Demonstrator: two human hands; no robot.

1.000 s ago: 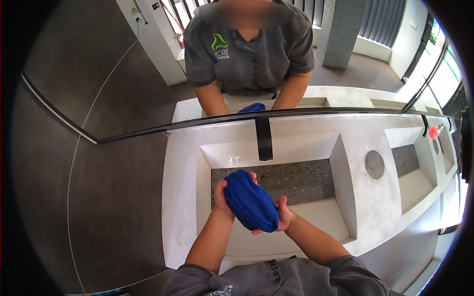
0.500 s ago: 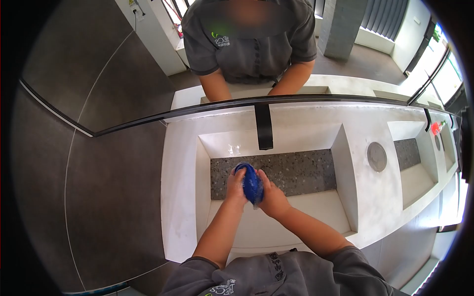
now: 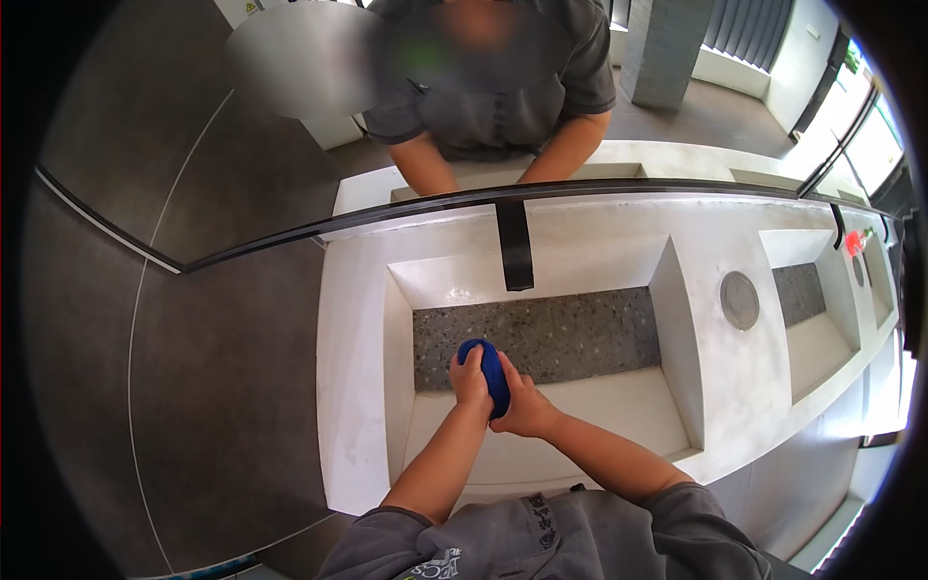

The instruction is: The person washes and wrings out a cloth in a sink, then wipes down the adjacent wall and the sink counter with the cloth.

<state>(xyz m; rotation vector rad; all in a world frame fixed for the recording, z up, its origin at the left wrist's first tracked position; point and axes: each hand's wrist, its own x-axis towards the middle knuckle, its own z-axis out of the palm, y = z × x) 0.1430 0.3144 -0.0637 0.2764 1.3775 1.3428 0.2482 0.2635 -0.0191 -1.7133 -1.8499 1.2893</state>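
Note:
Between my two hands is a deep blue, oval, smooth-edged object (image 3: pixel 498 387); its exact kind cannot be made out. My left hand (image 3: pixel 470 379) is closed around its left side, thumb lying over the upper end. On the right side, the fingers of my right hand (image 3: pixel 527 406) press against it, covering part of the edge. Both hands are over a white sink basin (image 3: pixel 541 445), above the border between its speckled grey bottom (image 3: pixel 570 329) and the pale sloping front. A black spout (image 3: pixel 515 246) projects over the basin beyond my hands.
A large mirror (image 3: pixel 290 164) with a black lower frame rises behind the counter, reflecting a person in grey. Right of the basin is a round metal disc (image 3: pixel 739 300) in the countertop, then a second basin (image 3: pixel 822 358). A dark wall (image 3: pixel 222 387) stands at left.
Both hands and the blue object have come slightly nearer to my body, away from the spout. Water and foam visible on the object earlier no longer show clearly.

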